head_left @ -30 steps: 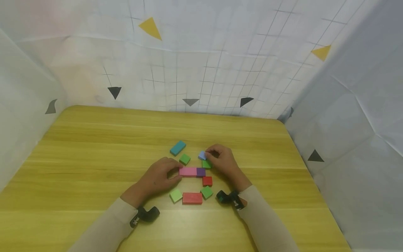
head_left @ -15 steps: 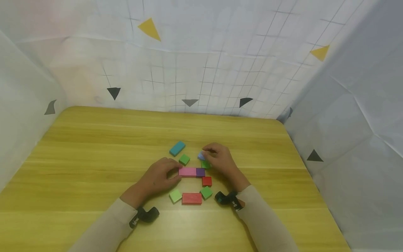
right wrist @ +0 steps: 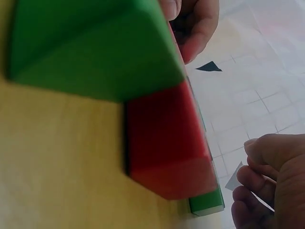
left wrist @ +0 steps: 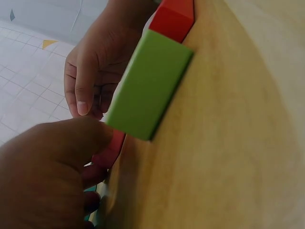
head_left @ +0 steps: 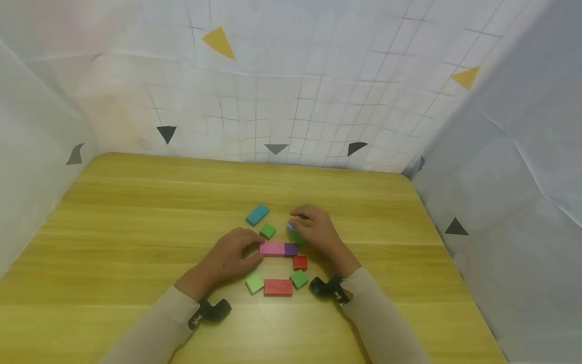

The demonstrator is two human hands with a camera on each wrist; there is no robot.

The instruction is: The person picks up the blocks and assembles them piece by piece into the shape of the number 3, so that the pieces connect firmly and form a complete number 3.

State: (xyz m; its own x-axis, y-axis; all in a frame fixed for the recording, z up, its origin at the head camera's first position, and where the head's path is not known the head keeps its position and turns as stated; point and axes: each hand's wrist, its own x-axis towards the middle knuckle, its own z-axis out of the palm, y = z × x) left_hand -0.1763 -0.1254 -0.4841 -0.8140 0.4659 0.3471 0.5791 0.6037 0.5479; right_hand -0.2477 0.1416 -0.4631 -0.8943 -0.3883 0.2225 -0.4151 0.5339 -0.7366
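Observation:
My left hand (head_left: 227, 255) pinches the left end of a long pink block (head_left: 271, 248), its thumb and forefinger at the block's two corners. A purple block (head_left: 291, 249) adjoins the pink one's right end. Over a small light blue block (head_left: 289, 227) is my right hand (head_left: 320, 230), thumb and forefinger apart. That block is largely hidden beneath the hand, as is part of a green block (head_left: 296, 239). The right wrist view finds nothing between the right hand's (right wrist: 276, 176) loosely bent fingers.
Around them on the wooden table (head_left: 136, 202) lie a teal block (head_left: 257, 215), a green block (head_left: 268, 231), a small red block (head_left: 300, 262), another green block (head_left: 299, 279), a long red block (head_left: 278, 287) and a light green block (head_left: 254, 283). White sheeting (head_left: 254, 91) surrounds the table.
My right hand has shifted slightly left, its fingertips moving from the light blue block's right edge to above it, covering more of it. My left hand stays at the pink block.

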